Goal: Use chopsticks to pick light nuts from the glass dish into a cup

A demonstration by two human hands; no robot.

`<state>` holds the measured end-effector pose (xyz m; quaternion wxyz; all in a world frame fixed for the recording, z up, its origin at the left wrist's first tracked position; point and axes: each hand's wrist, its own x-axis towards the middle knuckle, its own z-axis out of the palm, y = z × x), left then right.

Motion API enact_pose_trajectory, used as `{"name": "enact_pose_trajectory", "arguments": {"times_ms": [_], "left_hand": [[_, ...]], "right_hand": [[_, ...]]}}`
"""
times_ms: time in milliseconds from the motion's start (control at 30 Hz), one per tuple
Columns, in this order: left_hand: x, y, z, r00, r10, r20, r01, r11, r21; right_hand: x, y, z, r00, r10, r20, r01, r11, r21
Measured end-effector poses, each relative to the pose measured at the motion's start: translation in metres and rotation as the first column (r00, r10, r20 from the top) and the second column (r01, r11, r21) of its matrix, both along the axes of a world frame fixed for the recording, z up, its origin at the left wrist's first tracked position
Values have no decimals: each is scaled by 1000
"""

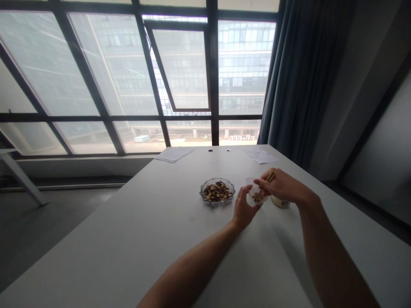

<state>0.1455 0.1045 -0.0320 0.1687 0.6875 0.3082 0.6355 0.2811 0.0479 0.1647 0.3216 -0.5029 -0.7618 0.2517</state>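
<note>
My left hand [244, 208] curls around a clear plastic cup [252, 185]; my right hand [281, 186] pinches chopsticks [269, 179] inside it; a glass dish of nuts [217, 192] sits just left on the tabletop [144, 222].

This place seems to be an office or meeting room on an upper floor. It has a long white table [138, 226] with sheets of paper [174, 154], a large dark-framed window [128, 77], a grey-blue curtain [298, 72], and a glass office building [244, 55] outside.
</note>
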Motion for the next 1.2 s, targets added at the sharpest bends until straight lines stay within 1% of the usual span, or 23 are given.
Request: {"name": "enact_pose_trajectory", "arguments": {"times_ms": [133, 267, 333, 400, 467, 533, 600, 667, 733, 833, 900, 1000, 1100, 1200], "left_hand": [[-3, -2, 0, 999, 24, -27, -25, 999, -26], [-4, 2, -6, 1000, 7, -12, -8, 997, -79], [-3, 5, -10, 1000, -21, -1, 20, 990, -139], [-3, 7, -14, 999, -39, -7, 36, 976, -217], [-3, 8, -17, 998, -12, -57, -5, 958, -288], [-3, 9, -18, 993, 24, -119, -64, 935, -348], [-1, 12, -18, 989, 27, -145, -84, 912, -402], [1, 15, -18, 990, 11, -138, -71, 897, -436], [4, 20, -19, 991, -4, -130, -54, 897, -438], [6, 28, -22, 993, -22, -119, -32, 901, -433], [7, 31, -26, 993, -24, -114, -27, 901, -432], [7, 35, -31, 993, -34, -114, -19, 899, -438], [6, 36, -35, 992, -34, -120, -23, 897, -442], [5, 36, -36, 991, -27, -132, -34, 899, -438]], "right_hand": [[-2, -2, 3, 999, 46, 17, -47, 999, 7], [6, -5, 6, 997, 41, -69, -41, 999, 7], [14, -7, 8, 993, 5, -114, -3, 1000, 17], [22, -6, 10, 985, -66, -159, 77, 995, 65], [29, -1, 10, 963, -144, -228, 174, 977, 120], [32, 12, 5, 937, -187, -296, 235, 962, 136], [33, 30, -5, 925, -191, -328, 239, 964, 113], [32, 53, -19, 926, -174, -334, 209, 975, 72], [33, 74, -34, 925, -148, -349, 169, 985, 29], [34, 95, -50, 925, -119, -360, 126, 992, -5], [35, 99, -53, 923, -114, -368, 117, 993, -14], [32, 95, -50, 913, -119, -389, 128, 992, -4], [27, 87, -44, 910, -114, -398, 146, 988, 50], [22, 84, -43, 907, -99, -408, 151, 984, 95]]}}
